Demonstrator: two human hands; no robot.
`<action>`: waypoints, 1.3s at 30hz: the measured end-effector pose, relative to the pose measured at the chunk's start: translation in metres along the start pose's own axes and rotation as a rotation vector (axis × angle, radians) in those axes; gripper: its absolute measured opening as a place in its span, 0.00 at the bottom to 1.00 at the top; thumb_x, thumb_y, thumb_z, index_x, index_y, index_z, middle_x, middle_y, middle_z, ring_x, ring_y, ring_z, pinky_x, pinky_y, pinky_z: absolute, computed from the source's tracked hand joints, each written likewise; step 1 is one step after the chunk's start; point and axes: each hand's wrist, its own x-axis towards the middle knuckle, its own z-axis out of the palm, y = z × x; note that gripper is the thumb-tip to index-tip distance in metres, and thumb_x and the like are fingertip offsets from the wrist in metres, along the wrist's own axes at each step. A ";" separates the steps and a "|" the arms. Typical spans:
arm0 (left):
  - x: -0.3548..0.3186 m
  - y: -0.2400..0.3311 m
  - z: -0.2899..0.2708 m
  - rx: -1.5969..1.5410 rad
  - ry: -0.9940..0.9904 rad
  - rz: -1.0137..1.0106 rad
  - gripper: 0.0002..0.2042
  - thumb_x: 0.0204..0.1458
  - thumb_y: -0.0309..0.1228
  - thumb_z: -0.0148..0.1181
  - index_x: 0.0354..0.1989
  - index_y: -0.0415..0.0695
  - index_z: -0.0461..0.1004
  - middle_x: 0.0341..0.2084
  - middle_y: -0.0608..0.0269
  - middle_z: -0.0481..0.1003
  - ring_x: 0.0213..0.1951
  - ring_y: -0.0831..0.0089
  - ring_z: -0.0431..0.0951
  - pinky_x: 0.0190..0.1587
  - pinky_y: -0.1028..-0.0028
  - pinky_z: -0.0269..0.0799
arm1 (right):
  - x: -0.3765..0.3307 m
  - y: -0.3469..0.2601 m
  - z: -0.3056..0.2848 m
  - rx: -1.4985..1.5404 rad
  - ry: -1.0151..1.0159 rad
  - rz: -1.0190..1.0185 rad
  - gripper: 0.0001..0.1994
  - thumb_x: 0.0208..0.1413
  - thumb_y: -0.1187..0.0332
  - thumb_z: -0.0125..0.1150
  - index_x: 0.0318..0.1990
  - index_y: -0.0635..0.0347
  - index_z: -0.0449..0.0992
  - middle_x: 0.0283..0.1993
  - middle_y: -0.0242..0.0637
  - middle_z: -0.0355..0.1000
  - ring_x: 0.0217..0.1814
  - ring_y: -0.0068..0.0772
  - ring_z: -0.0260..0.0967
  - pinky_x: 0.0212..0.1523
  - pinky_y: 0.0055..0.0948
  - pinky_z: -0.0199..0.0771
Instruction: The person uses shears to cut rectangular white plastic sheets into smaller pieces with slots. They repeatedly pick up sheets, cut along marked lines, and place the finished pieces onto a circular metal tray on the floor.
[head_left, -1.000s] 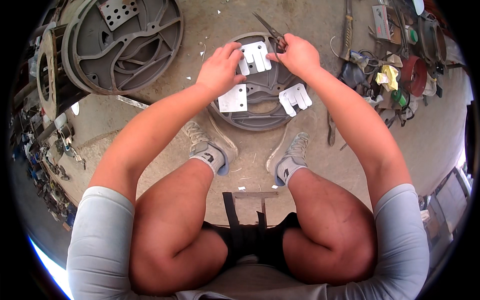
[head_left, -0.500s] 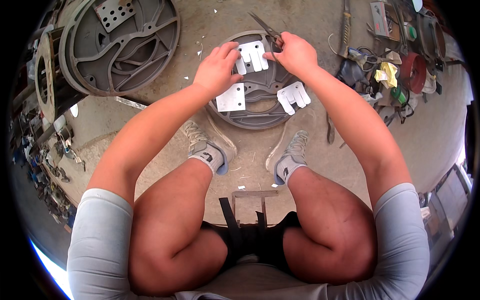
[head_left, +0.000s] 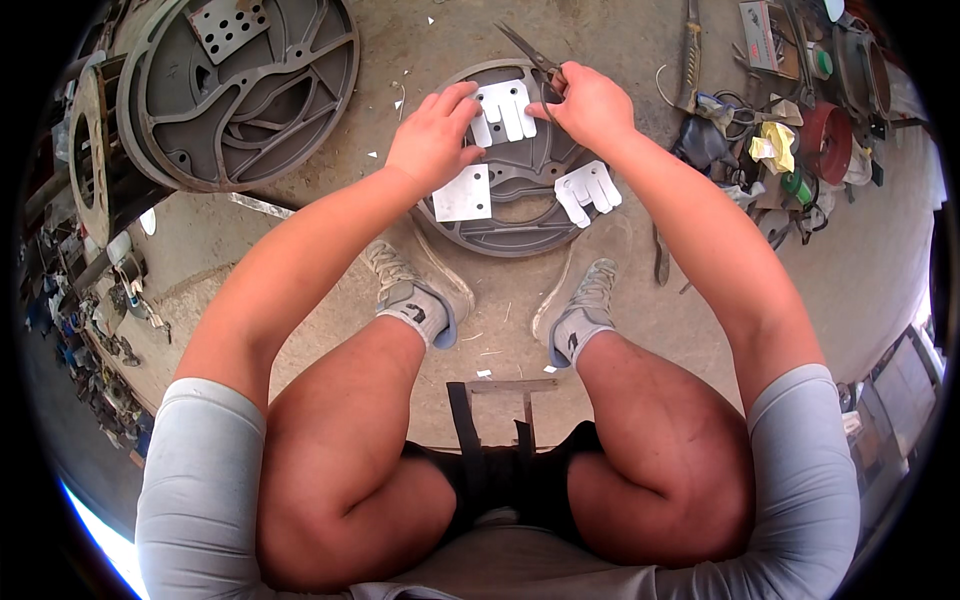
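Observation:
My left hand [head_left: 437, 132] has its fingertips and thumb curled at the left edge of a white slotted sheet piece [head_left: 494, 108] with small round holes. In my right hand [head_left: 594, 104] is a pair of dark scissors [head_left: 524, 44], blades pointing up and left; a fingertip of that hand meets the sheet's right edge. Beneath is a round grey cast-metal wheel [head_left: 500, 240]. On its near left part lies a white square sheet [head_left: 461, 194] with holes at its right edge, and on its near right part a second white slotted piece [head_left: 588, 192].
Larger grey cast wheels [head_left: 345, 70] stand at the far left, bearing a perforated plate [head_left: 229, 28]. On the right lie a crumpled yellow wrapper [head_left: 773, 148], a red ring-shaped part [head_left: 827, 145], a long rusty tool [head_left: 690, 60] and mixed clutter. White scraps dot the floor around my shoes [head_left: 592, 290].

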 end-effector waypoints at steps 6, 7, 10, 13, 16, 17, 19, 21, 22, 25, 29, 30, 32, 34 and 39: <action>-0.001 -0.001 -0.001 -0.003 -0.013 -0.007 0.25 0.47 0.34 0.78 0.53 0.49 0.75 0.69 0.65 0.69 0.62 0.58 0.74 0.62 0.60 0.77 | 0.000 0.001 0.000 0.002 -0.008 -0.002 0.31 0.47 0.41 0.82 0.45 0.57 0.79 0.41 0.36 0.81 0.46 0.42 0.81 0.44 0.42 0.79; -0.001 -0.001 -0.001 -0.002 -0.017 -0.009 0.25 0.47 0.35 0.78 0.53 0.49 0.75 0.69 0.65 0.69 0.62 0.58 0.74 0.62 0.60 0.77 | 0.000 0.001 0.000 0.001 -0.005 -0.006 0.31 0.47 0.41 0.82 0.45 0.57 0.79 0.41 0.36 0.81 0.45 0.42 0.81 0.44 0.42 0.79; -0.001 -0.001 -0.001 -0.004 -0.011 -0.006 0.25 0.47 0.35 0.79 0.53 0.49 0.75 0.69 0.66 0.69 0.62 0.59 0.74 0.62 0.60 0.77 | 0.000 0.001 -0.001 -0.001 -0.008 0.000 0.31 0.47 0.41 0.82 0.45 0.57 0.79 0.40 0.36 0.81 0.45 0.42 0.81 0.44 0.42 0.79; -0.001 -0.001 0.000 -0.008 -0.008 -0.009 0.24 0.47 0.34 0.78 0.53 0.50 0.75 0.69 0.66 0.68 0.62 0.58 0.75 0.62 0.60 0.77 | 0.000 0.000 -0.001 -0.005 -0.014 0.005 0.31 0.47 0.41 0.82 0.45 0.57 0.79 0.40 0.36 0.81 0.45 0.42 0.81 0.44 0.42 0.79; -0.002 -0.001 -0.001 -0.009 -0.013 -0.014 0.24 0.47 0.34 0.78 0.53 0.50 0.75 0.69 0.66 0.68 0.63 0.57 0.75 0.62 0.60 0.77 | 0.000 -0.001 -0.002 -0.007 -0.012 0.005 0.31 0.46 0.41 0.82 0.45 0.57 0.79 0.41 0.36 0.81 0.45 0.42 0.81 0.44 0.42 0.80; -0.002 -0.001 -0.001 -0.009 -0.016 -0.015 0.24 0.47 0.34 0.78 0.53 0.50 0.75 0.69 0.66 0.68 0.63 0.57 0.74 0.62 0.60 0.78 | -0.001 -0.002 -0.003 -0.007 -0.012 0.005 0.31 0.46 0.40 0.82 0.45 0.57 0.79 0.41 0.36 0.81 0.46 0.42 0.81 0.44 0.42 0.80; -0.002 -0.001 -0.001 -0.011 -0.010 -0.014 0.24 0.48 0.34 0.78 0.53 0.50 0.75 0.69 0.65 0.68 0.63 0.57 0.74 0.62 0.60 0.78 | -0.001 -0.005 -0.006 -0.017 -0.043 0.032 0.30 0.48 0.42 0.82 0.46 0.55 0.80 0.46 0.35 0.82 0.50 0.42 0.81 0.47 0.43 0.80; -0.002 -0.001 0.000 -0.012 -0.007 -0.016 0.24 0.48 0.34 0.78 0.53 0.49 0.75 0.69 0.65 0.68 0.63 0.57 0.75 0.62 0.60 0.78 | -0.002 -0.006 -0.007 -0.020 -0.061 0.048 0.29 0.49 0.43 0.81 0.47 0.54 0.80 0.48 0.35 0.83 0.52 0.42 0.81 0.49 0.43 0.80; -0.002 0.000 0.000 -0.011 -0.007 -0.016 0.24 0.48 0.34 0.78 0.53 0.49 0.75 0.69 0.65 0.69 0.63 0.57 0.75 0.62 0.60 0.78 | -0.001 -0.006 -0.007 -0.018 -0.062 0.051 0.29 0.49 0.43 0.81 0.47 0.54 0.80 0.48 0.35 0.83 0.52 0.42 0.81 0.49 0.43 0.80; -0.002 0.000 0.000 -0.004 -0.004 -0.009 0.25 0.48 0.35 0.79 0.53 0.49 0.75 0.68 0.64 0.68 0.63 0.58 0.74 0.62 0.60 0.77 | -0.001 -0.005 -0.006 -0.015 -0.059 0.052 0.29 0.48 0.43 0.81 0.47 0.55 0.80 0.48 0.35 0.83 0.52 0.42 0.81 0.49 0.43 0.80; -0.002 0.000 0.000 0.003 -0.016 -0.016 0.25 0.47 0.36 0.79 0.54 0.48 0.75 0.68 0.63 0.68 0.63 0.58 0.74 0.62 0.60 0.77 | 0.000 -0.003 -0.003 -0.009 -0.021 0.028 0.32 0.46 0.40 0.82 0.46 0.57 0.80 0.44 0.36 0.82 0.49 0.43 0.81 0.46 0.43 0.80; -0.002 0.000 0.000 0.002 -0.013 -0.018 0.25 0.48 0.36 0.79 0.53 0.48 0.75 0.68 0.64 0.68 0.63 0.58 0.74 0.62 0.60 0.77 | 0.000 -0.002 -0.002 -0.007 -0.018 0.026 0.32 0.46 0.40 0.82 0.46 0.57 0.80 0.44 0.36 0.82 0.48 0.43 0.81 0.46 0.43 0.80; -0.002 -0.001 0.002 0.000 -0.009 -0.022 0.24 0.48 0.35 0.78 0.53 0.49 0.75 0.69 0.64 0.68 0.63 0.58 0.74 0.62 0.60 0.77 | -0.001 -0.002 -0.002 -0.003 -0.012 0.023 0.32 0.46 0.40 0.82 0.46 0.57 0.80 0.43 0.36 0.82 0.48 0.43 0.81 0.46 0.43 0.80; -0.002 -0.001 0.002 -0.001 -0.006 -0.021 0.24 0.48 0.35 0.78 0.53 0.49 0.75 0.69 0.65 0.68 0.64 0.58 0.74 0.62 0.60 0.77 | -0.001 -0.002 -0.001 -0.003 -0.003 0.018 0.32 0.46 0.40 0.82 0.45 0.56 0.80 0.43 0.36 0.82 0.48 0.43 0.81 0.45 0.43 0.79; -0.002 0.000 0.001 0.004 -0.020 -0.028 0.24 0.49 0.35 0.78 0.53 0.48 0.75 0.69 0.65 0.68 0.64 0.58 0.74 0.62 0.59 0.77 | 0.000 -0.007 -0.007 -0.019 -0.070 0.058 0.30 0.48 0.42 0.81 0.48 0.54 0.80 0.49 0.34 0.82 0.53 0.42 0.81 0.49 0.43 0.80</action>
